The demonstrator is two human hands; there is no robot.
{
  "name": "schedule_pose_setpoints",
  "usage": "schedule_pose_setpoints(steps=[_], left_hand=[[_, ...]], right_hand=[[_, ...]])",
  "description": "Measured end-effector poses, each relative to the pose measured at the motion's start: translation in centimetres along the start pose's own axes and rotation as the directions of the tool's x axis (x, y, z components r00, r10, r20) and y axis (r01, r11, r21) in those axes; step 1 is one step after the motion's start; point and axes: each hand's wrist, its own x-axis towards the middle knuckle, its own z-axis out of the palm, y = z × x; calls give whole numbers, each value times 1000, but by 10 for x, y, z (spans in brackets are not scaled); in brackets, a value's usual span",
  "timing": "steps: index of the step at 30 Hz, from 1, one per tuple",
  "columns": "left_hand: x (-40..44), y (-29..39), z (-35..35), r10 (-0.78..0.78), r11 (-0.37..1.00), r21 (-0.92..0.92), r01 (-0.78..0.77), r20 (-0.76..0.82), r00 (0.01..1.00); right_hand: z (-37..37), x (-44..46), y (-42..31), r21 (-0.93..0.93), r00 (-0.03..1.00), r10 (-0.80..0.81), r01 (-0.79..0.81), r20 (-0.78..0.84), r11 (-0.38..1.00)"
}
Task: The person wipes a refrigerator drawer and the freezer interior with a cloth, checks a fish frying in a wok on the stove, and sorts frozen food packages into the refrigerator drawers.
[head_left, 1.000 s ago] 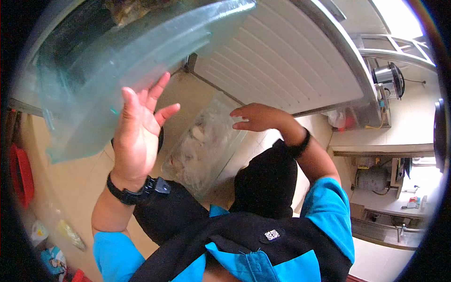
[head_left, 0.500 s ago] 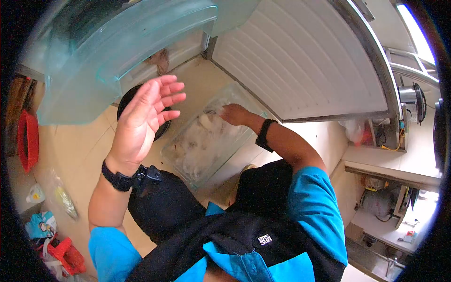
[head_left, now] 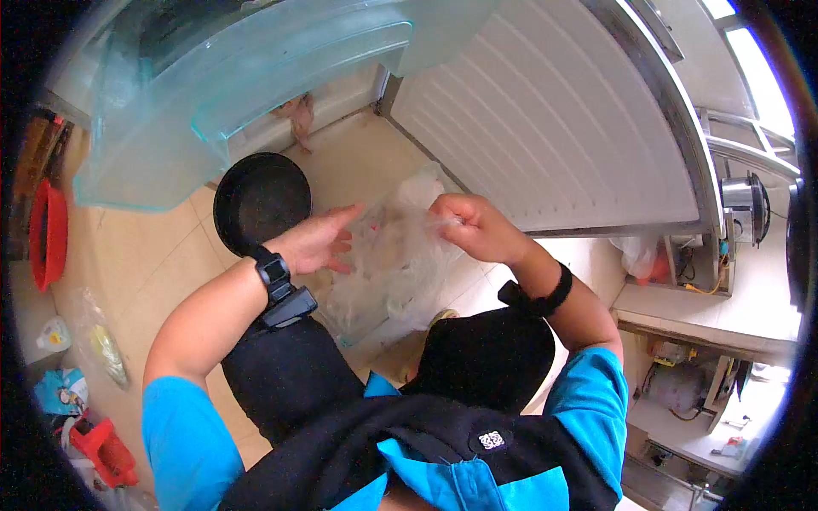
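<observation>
A clear, crumpled plastic bag (head_left: 383, 272) hangs in front of me, its contents too blurred to make out. My right hand (head_left: 479, 228) is closed in a pinch on the bag's upper right edge. My left hand (head_left: 319, 242) is open at the bag's left side, fingers apart and pointing toward it. Whether those fingers touch the plastic I cannot tell. Beneath the bag, on the floor between my feet, is a clear drawer (head_left: 348, 341), mostly hidden by it.
A round black pan (head_left: 262, 200) sits on the floor beyond my left wrist. Overhead at left juts a translucent bluish drawer (head_left: 145, 170). A ribbed white door panel (head_left: 554, 128) stands at right. Red baskets (head_left: 49, 234) and a bagged vegetable (head_left: 107, 353) lie at far left.
My right hand has lifted the plastic bag up from the floor drawer. My left hand has come down and right from its raised position, uncovering the black pan.
</observation>
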Motion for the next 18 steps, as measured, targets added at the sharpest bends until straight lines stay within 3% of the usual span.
schedule_pose_setpoints(steps=[2,3,5,7,8,9,11,12,16,18], left_hand=[[-4,0,15,-69,997,-23,72,108,992],[-1,-1,14,-59,998,-24,62,111,992],[7,-8,13,16,1000,-19,-8,446,895],[-22,-1,32,161,986,-71,-150,626,763],[-22,2,34,157,986,-52,-160,629,761],[-22,4,37,238,971,-179,-160,615,752],[-21,6,40,388,892,-427,-149,554,736],[-22,7,41,456,828,-543,-140,507,732],[-43,15,41,454,821,-551,-153,465,760],[-54,20,42,470,800,-577,-166,430,771]], right_hand=[[5,-6,-27,52,987,-162,161,6,986],[12,-6,-40,43,986,-166,165,9,985],[38,0,-64,-131,935,-352,355,41,926],[62,15,-87,-121,875,-483,481,9,868],[75,22,-91,-88,868,-496,494,4,865],[88,28,-95,-54,863,-505,504,-6,862],[112,35,-102,-142,750,-657,660,75,738],[121,32,-109,-180,765,-635,643,106,745],[132,18,-118,-333,732,-670,666,121,668],[126,7,-125,-457,708,-674,681,210,573]])
